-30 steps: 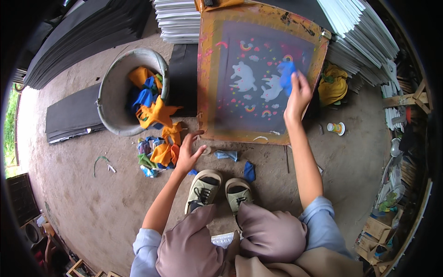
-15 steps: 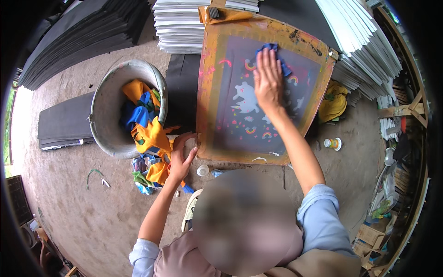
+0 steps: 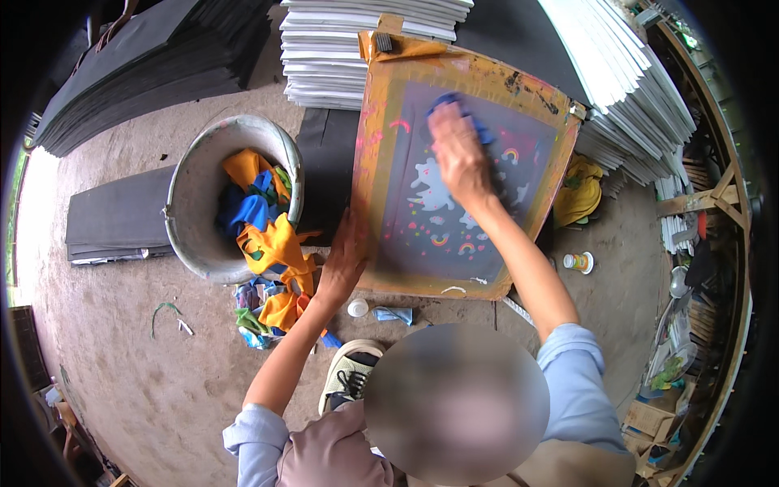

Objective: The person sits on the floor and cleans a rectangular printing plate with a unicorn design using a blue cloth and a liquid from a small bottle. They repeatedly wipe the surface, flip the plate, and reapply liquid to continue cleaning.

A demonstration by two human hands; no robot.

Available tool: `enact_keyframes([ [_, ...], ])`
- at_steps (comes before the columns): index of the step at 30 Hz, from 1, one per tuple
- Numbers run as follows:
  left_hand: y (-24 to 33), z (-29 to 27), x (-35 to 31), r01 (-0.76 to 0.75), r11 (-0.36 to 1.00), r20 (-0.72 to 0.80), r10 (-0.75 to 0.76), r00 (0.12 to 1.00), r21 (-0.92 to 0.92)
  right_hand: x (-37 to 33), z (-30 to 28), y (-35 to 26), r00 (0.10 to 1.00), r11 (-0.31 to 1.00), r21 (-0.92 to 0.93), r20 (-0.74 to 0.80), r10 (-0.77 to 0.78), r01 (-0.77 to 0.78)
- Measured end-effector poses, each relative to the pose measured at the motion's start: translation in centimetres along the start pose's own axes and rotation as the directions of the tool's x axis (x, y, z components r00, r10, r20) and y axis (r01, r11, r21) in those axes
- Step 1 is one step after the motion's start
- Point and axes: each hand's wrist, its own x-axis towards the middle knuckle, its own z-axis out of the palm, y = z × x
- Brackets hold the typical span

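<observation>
A screen-printing frame (image 3: 369,187) with an orange-brown, paint-stained border stands tilted in front of me. Its grey mesh (image 3: 406,252) carries pale animal shapes, small rainbows and pink specks. My right hand (image 3: 462,162) presses a bunched blue rag (image 3: 480,130) against the upper part of the mesh; the fingers are smeared by motion. At the frame's lower left edge, my left hand (image 3: 344,264) grips the border, thumb toward the front. Left of that hand, orange, blue and green cloth scraps (image 3: 272,243) spill out of a grey bucket (image 3: 182,211).
White sheet stacks (image 3: 357,57) rise behind the frame, with more sheets (image 3: 625,89) at right. Dark sheets (image 3: 154,73) are piled far left. A small white cup (image 3: 357,308), a blue packet (image 3: 393,315), a yellow cloth (image 3: 578,191) and a labelled tub (image 3: 579,262) lie on the floor.
My right hand has slid left over the mesh with the blue rag. My left hand has moved up and right onto the frame's edge. The whole view has shifted slightly.
</observation>
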Motion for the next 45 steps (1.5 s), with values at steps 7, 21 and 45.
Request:
enact_keyframes([
  [7,1.3,-0.3,0.0,-0.024,0.991,-0.024,0.027,0.999,0.133,-0.3,-0.7,0.4,0.996,0.998,-0.010,0.071,-0.059,0.060],
  [21,1.7,0.2,0.5,-0.096,0.689,0.035,0.101,0.994,0.718,1.6,-1.1,1.7,0.995,0.992,-0.075,0.016,-0.099,0.099],
  [45,0.8,0.3,0.2,-0.069,0.686,0.003,0.097,0.995,0.725,-0.4,-1.9,3.1,0.990,0.994,-0.061,0.117,-0.082,0.090],
])
